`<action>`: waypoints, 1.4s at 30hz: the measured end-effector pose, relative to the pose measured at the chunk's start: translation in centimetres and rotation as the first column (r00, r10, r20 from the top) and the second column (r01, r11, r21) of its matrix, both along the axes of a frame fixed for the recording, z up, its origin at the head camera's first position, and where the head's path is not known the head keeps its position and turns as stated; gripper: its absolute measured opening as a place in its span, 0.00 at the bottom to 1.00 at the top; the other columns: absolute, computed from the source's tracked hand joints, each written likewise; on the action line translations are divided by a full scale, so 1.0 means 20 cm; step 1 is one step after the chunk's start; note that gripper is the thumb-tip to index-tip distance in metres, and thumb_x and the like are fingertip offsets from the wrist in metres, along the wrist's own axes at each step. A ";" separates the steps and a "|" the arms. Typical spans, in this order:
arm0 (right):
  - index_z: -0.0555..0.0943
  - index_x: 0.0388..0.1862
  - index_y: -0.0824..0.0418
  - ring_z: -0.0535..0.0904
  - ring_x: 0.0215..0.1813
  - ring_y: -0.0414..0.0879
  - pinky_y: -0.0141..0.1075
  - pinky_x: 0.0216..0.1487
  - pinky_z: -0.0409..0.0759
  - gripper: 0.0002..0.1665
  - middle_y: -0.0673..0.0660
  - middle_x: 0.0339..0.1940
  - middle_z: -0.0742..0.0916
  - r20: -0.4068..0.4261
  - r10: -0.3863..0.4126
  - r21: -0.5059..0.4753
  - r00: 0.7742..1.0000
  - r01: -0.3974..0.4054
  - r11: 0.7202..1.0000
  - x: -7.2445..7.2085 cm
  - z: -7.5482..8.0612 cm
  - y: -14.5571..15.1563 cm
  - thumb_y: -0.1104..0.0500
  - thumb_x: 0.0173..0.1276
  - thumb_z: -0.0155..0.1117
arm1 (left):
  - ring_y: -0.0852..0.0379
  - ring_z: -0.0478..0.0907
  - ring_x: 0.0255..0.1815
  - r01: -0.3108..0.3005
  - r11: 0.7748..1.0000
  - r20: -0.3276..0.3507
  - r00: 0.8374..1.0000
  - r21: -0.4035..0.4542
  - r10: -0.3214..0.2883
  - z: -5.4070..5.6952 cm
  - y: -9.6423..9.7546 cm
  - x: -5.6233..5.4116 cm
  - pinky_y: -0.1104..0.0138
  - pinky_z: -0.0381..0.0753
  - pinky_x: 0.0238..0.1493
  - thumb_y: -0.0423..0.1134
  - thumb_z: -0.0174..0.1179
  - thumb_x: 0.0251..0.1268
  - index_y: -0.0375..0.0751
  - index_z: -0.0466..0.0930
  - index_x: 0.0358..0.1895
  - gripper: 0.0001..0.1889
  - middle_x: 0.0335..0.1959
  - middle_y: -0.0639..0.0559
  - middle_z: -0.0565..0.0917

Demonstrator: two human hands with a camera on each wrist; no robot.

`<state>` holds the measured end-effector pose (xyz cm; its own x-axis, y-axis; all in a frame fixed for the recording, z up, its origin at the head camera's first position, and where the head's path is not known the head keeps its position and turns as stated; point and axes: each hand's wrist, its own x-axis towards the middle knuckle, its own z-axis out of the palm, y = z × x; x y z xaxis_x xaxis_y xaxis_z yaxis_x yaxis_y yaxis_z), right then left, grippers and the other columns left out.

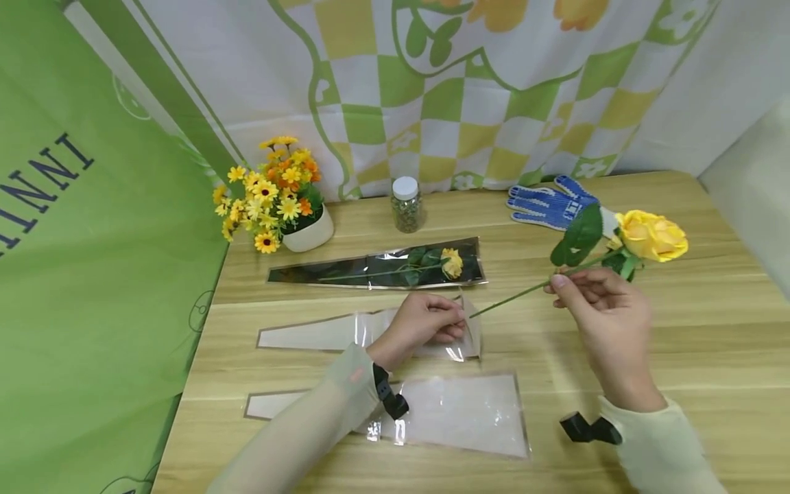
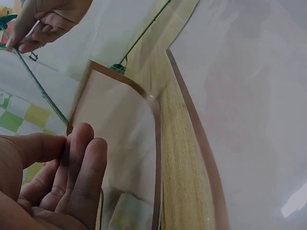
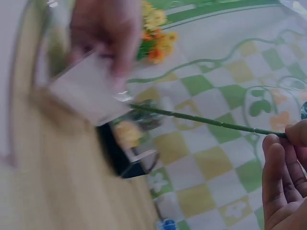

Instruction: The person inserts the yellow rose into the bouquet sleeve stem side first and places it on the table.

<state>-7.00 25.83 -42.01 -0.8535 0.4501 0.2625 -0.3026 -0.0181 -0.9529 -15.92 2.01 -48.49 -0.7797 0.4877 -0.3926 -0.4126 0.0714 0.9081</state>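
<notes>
The wooden table is spreading beneath your work, and on its near side the near sleeve is lying flat, your left forearm covering part of it. Just beyond, you are pinching the wide right end of the smaller middle sleeve between the thumb and fingers of your left hand. This film is looking thin, light and slippery, probably easy to crease, so its edge is calling for a gentle pinch. To the right, you are holding the yellow rose above the table, right thumb and fingertips closing on its stem below the big leaf, your right hand lying nearer than the flower. The rose is likely weighing little, its stem seeming stiff and its petals soft; the bare stem is offering the safest hold. Your left hand is hiding some of the film, the right wrist view is blurring there, and the flower head is falling outside that view. The stem's tip is pointing at your left fingers; whether it is touching the film, you cannot tell.
</notes>
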 end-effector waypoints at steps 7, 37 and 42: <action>0.81 0.37 0.80 0.87 0.32 0.46 0.28 0.33 0.86 0.09 0.62 0.34 0.89 -0.026 -0.075 0.123 0.997 0.078 0.989 -0.01 -0.07 -0.03 0.73 0.63 0.72 | 0.52 0.87 0.29 -0.013 1.000 0.000 1.000 0.008 0.013 -0.01 -0.02 -0.01 0.61 0.90 0.37 0.27 0.65 0.66 0.30 0.87 0.42 0.05 0.32 0.38 0.88; 0.83 0.46 0.74 0.81 0.33 0.44 0.26 0.33 0.82 0.13 0.57 0.39 0.88 0.169 -0.104 0.047 0.980 0.097 0.994 -0.01 -0.24 -0.05 0.64 0.69 0.70 | 0.53 0.87 0.30 -0.007 0.999 -0.033 0.999 0.045 0.008 0.02 0.00 0.02 0.58 0.90 0.40 0.26 0.65 0.65 0.27 0.87 0.41 0.05 0.33 0.39 0.88; 0.84 0.46 0.76 0.82 0.31 0.43 0.25 0.32 0.81 0.14 0.57 0.44 0.90 0.157 -0.101 -0.003 0.982 0.103 0.995 -0.01 -0.21 -0.01 0.63 0.73 0.67 | 0.53 0.87 0.29 -0.009 0.999 -0.048 0.999 0.051 0.011 0.02 0.01 0.02 0.61 0.90 0.37 0.27 0.65 0.65 0.28 0.87 0.40 0.05 0.33 0.39 0.88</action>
<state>-7.10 25.72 -46.26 -0.8331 0.5390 0.1240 -0.1505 -0.0053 -0.9886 -15.56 2.17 -48.17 -0.8019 0.4983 -0.3297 -0.3691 0.0208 0.9292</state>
